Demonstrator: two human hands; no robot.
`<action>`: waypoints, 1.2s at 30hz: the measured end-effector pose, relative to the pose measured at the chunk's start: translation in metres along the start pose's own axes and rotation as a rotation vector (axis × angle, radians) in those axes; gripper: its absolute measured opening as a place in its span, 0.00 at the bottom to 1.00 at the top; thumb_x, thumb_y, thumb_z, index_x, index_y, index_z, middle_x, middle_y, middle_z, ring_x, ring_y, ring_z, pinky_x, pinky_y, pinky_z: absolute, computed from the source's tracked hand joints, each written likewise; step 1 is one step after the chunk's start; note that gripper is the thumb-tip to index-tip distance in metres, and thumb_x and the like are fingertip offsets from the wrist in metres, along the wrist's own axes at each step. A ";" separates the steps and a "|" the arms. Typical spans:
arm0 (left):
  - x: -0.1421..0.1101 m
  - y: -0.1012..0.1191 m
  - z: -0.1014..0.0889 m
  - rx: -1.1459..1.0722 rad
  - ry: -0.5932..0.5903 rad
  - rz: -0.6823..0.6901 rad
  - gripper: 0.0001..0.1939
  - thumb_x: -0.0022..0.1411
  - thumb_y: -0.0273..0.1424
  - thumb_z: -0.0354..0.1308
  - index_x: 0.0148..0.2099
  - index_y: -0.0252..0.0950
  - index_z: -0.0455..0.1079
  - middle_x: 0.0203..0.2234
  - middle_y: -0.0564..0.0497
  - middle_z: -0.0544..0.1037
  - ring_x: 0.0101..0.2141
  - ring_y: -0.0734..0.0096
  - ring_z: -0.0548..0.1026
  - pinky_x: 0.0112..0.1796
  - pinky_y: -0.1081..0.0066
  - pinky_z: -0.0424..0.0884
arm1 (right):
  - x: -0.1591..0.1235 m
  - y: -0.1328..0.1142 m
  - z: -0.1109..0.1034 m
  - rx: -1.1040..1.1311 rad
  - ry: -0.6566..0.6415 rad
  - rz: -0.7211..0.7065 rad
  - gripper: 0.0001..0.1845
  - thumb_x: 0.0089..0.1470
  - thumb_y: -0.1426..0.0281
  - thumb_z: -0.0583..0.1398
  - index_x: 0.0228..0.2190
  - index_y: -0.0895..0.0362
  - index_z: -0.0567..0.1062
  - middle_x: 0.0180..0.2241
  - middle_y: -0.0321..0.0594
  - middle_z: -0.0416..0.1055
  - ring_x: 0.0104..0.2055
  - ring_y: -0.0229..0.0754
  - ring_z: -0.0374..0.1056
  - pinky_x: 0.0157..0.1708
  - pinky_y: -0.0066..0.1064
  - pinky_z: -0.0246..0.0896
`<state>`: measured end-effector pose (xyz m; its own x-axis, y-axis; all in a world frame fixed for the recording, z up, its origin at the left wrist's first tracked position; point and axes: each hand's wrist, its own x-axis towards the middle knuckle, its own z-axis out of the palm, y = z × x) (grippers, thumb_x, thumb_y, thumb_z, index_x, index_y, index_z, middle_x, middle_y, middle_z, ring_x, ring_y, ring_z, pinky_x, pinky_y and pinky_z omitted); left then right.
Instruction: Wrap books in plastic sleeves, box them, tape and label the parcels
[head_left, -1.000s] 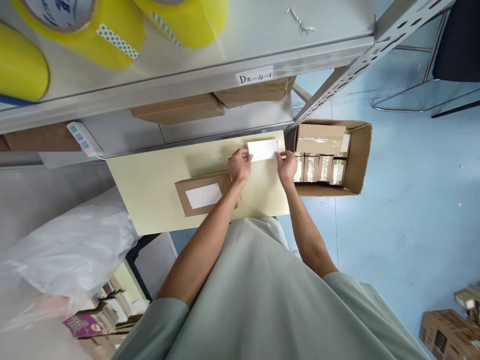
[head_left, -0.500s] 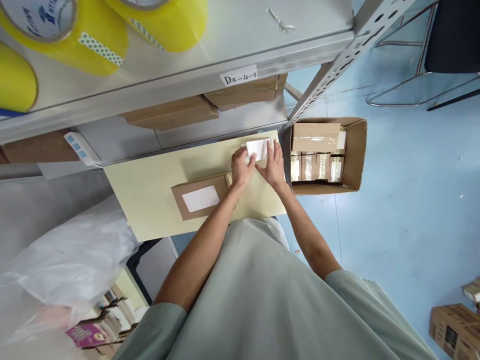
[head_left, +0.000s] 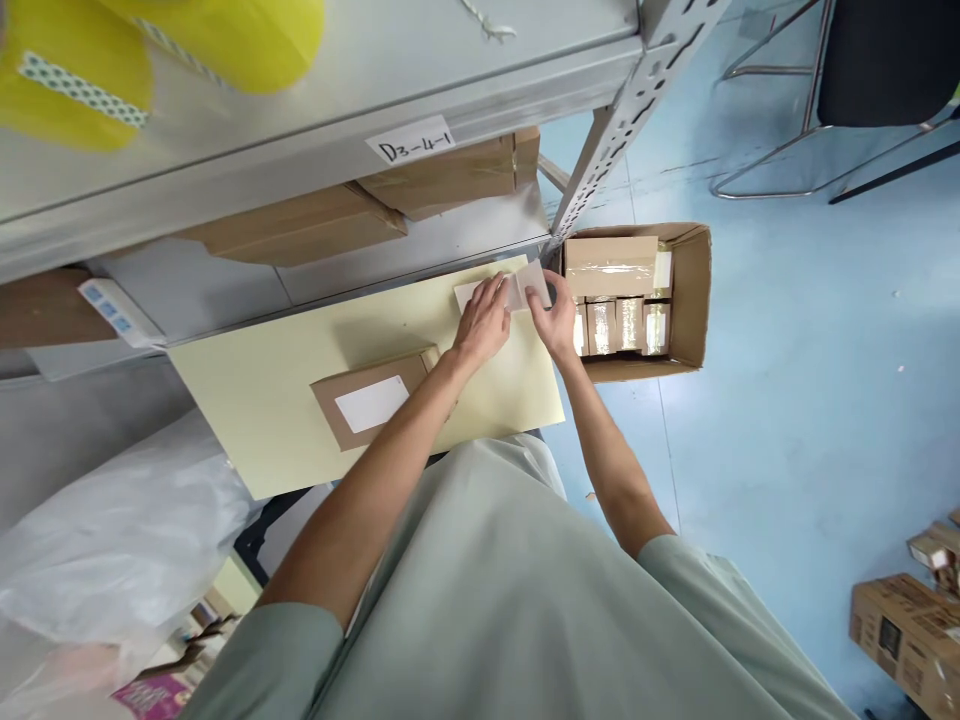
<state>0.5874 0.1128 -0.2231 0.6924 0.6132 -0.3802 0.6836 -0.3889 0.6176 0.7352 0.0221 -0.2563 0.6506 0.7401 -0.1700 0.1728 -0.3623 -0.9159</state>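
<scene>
At the far left, a cloudy plastic bag [head_left: 112,520] is bulging beside the pale yellow desk [head_left: 255,400], while yellow tape rolls [head_left: 262,40] are sitting on the shelf [head_left: 405,60] above. A brown box [head_left: 334,408] is lying on the desk, a white label [head_left: 373,403] showing on its top, and the left forearm is reaching past its right end. The left hand [head_left: 484,322] is resting, mostly open with its fingers extended close together, on the white papers [head_left: 465,293] near the desk's far edge; it appears to be pressing them down rather than gripping. Just to its right, a loose slip [head_left: 534,284] is rising at a tilt, and the right hand [head_left: 553,318] is pinching it between thumb and fingers, nearly closed. The hands seem to be parting this top slip from what is lying beneath, and going on with that looks to be calling for a light pinch and steady pressure from the left fingers, so that the slip is not creasing. Farther right, beside the desk, an open carton [head_left: 694,300] is holding small taped boxes [head_left: 628,325], and beyond it a black chair [head_left: 885,65] is standing on the blue floor [head_left: 780,400].
</scene>
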 end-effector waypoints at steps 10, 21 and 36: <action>0.013 -0.008 0.010 0.142 -0.142 0.007 0.40 0.74 0.30 0.56 0.85 0.45 0.58 0.86 0.47 0.51 0.80 0.40 0.55 0.75 0.38 0.61 | 0.008 0.023 -0.013 0.105 0.135 0.236 0.32 0.71 0.36 0.58 0.46 0.52 0.76 0.48 0.49 0.83 0.55 0.53 0.79 0.65 0.52 0.76; 0.019 -0.011 0.008 0.234 -0.234 0.037 0.46 0.70 0.29 0.56 0.87 0.35 0.51 0.86 0.44 0.48 0.79 0.34 0.52 0.75 0.37 0.60 | 0.015 0.062 -0.005 0.162 0.175 0.300 0.29 0.68 0.41 0.60 0.46 0.55 0.76 0.47 0.52 0.83 0.53 0.54 0.81 0.61 0.55 0.79; 0.026 -0.008 0.019 0.227 -0.238 -0.022 0.52 0.66 0.32 0.64 0.87 0.33 0.51 0.86 0.42 0.46 0.81 0.30 0.49 0.75 0.38 0.62 | -0.008 0.084 0.003 0.423 0.576 0.670 0.27 0.68 0.48 0.61 0.51 0.59 0.77 0.50 0.56 0.84 0.55 0.53 0.83 0.58 0.52 0.83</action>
<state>0.6043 0.1185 -0.2514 0.6931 0.4557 -0.5585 0.7144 -0.5373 0.4482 0.7420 -0.0123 -0.3331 0.7981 0.0245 -0.6020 -0.5704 -0.2911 -0.7680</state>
